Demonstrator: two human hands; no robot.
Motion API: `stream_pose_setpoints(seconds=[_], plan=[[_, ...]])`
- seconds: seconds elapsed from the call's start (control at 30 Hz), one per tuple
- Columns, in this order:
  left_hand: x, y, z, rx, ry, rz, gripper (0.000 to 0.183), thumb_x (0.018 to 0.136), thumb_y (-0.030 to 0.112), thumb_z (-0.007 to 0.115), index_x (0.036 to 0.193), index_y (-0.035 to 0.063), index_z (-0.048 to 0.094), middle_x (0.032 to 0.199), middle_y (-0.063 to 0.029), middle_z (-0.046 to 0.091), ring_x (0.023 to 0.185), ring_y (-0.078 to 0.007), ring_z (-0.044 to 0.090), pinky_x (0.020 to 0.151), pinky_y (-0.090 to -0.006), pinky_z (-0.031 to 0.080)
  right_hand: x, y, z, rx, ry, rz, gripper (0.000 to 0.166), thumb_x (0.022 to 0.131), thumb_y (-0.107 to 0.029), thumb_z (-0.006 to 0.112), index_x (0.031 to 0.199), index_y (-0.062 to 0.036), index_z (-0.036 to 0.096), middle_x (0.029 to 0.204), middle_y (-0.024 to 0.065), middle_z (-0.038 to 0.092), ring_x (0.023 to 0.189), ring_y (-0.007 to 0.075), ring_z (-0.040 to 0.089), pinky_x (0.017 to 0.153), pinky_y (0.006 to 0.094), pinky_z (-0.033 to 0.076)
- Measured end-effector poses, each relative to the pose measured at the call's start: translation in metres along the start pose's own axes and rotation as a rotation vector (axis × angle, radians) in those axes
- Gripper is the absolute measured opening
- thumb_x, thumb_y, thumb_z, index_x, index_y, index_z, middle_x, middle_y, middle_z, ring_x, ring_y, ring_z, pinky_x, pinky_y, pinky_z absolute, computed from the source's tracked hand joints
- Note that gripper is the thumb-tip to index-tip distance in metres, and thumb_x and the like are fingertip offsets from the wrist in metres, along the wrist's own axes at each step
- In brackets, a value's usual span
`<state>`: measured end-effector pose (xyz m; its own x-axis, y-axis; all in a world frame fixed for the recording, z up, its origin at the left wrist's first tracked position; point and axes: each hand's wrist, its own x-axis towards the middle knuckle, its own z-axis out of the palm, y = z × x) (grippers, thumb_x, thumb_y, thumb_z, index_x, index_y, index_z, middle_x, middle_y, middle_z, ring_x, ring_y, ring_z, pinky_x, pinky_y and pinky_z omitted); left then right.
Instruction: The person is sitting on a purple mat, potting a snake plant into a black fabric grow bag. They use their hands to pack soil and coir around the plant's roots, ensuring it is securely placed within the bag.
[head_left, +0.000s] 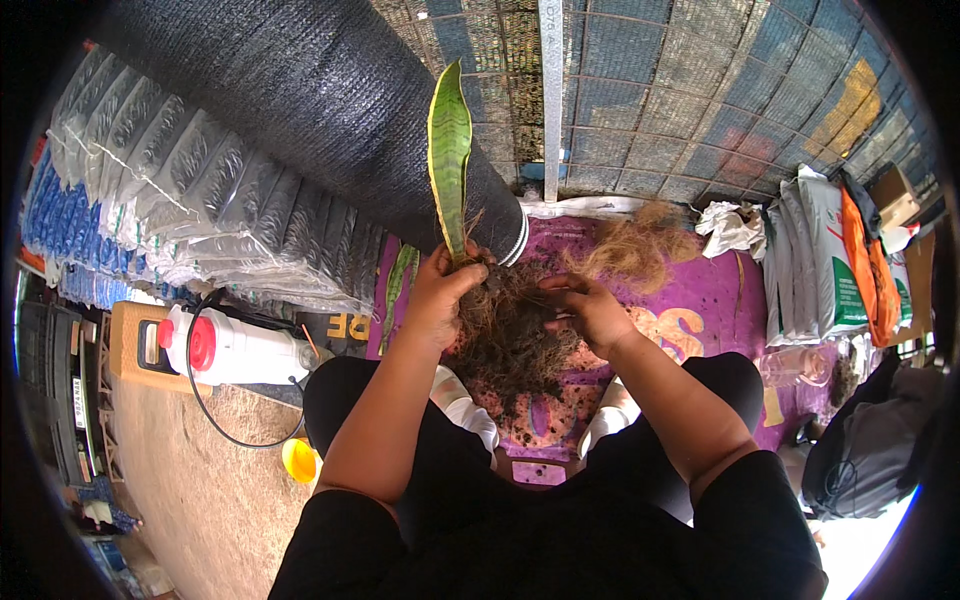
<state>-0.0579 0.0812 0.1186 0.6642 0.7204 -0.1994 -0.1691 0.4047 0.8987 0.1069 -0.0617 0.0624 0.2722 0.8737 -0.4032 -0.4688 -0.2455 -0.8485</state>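
Note:
My left hand (448, 294) grips the base of a snake plant leaf (451, 150), green with yellow margins, which stands upright above the fist. Below the leaf hangs a tangle of brown roots (487, 307) with dark soil clinging to it. To the right, my right hand (589, 309) has its fingers curled and spread apart at the edge of the root mass. Whether those fingers pinch any root strands is hard to see. Under both hands a heap of dark soil and fibre (517, 360) lies on a purple printed sheet (720, 300).
A big black shade-net roll (322, 97) leans at upper left, beside stacked plastic-wrapped packs (195, 195). A white sprayer tank (240, 345) and yellow container (301, 460) are left. Coconut fibre (637, 244) lies beyond my right hand; white-green bags (814, 262) stand right. Another leaf (397, 289) lies nearby.

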Motion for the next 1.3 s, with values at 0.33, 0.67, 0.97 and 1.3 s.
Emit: stream_pose_setpoints(seconds=[0.33,0.67,0.97,1.3], plan=[[-0.008,-0.014,0.013,0.087,-0.189,-0.018,0.026,0.072,0.002,0.062,0.095,0.0057,0.052,0.092,-0.0033,0.056,0.086,-0.0125,0.052,0.08,-0.0262,0.04,-0.026,-0.015,0.033,-0.005,-0.098,-0.382,0.038,0.08,-0.008,0.059,0.116,-0.0004,0.048,0.107,0.0092,0.056,0.106,0.0157,0.05,0.09,0.0296,0.039],[-0.007,-0.039,0.027,-0.37,-0.108,-0.196,0.027,0.087,0.019,0.046,0.109,0.0046,0.054,0.104,-0.006,0.058,0.097,-0.0184,0.054,0.087,-0.032,0.041,-0.028,-0.008,0.033,-0.142,0.149,-0.474,0.033,0.075,0.007,0.063,0.104,-0.0005,0.049,0.098,0.0048,0.056,0.093,0.0121,0.054,0.082,0.0259,0.044],[-0.005,-0.055,0.04,0.091,-0.103,-0.014,0.043,0.095,0.032,0.036,0.123,0.001,0.043,0.125,-0.0086,0.045,0.118,-0.0157,0.039,0.101,-0.0302,0.026,-0.034,-0.01,0.026,-0.304,0.198,-0.574,0.032,0.073,0.005,0.066,0.1,-0.0015,0.05,0.094,0.0041,0.056,0.085,0.0083,0.054,0.073,0.0227,0.044],[-0.015,-0.062,0.052,0.15,-0.146,0.054,0.048,0.091,0.04,0.044,0.124,0.0056,0.043,0.117,-0.0065,0.048,0.108,-0.0154,0.044,0.094,-0.0304,0.033,-0.038,-0.018,0.027,-0.657,0.238,-0.791,0.03,0.071,0.0,0.069,0.098,-0.0038,0.056,0.09,0.0054,0.057,0.078,0.0089,0.055,0.065,0.0234,0.045]])
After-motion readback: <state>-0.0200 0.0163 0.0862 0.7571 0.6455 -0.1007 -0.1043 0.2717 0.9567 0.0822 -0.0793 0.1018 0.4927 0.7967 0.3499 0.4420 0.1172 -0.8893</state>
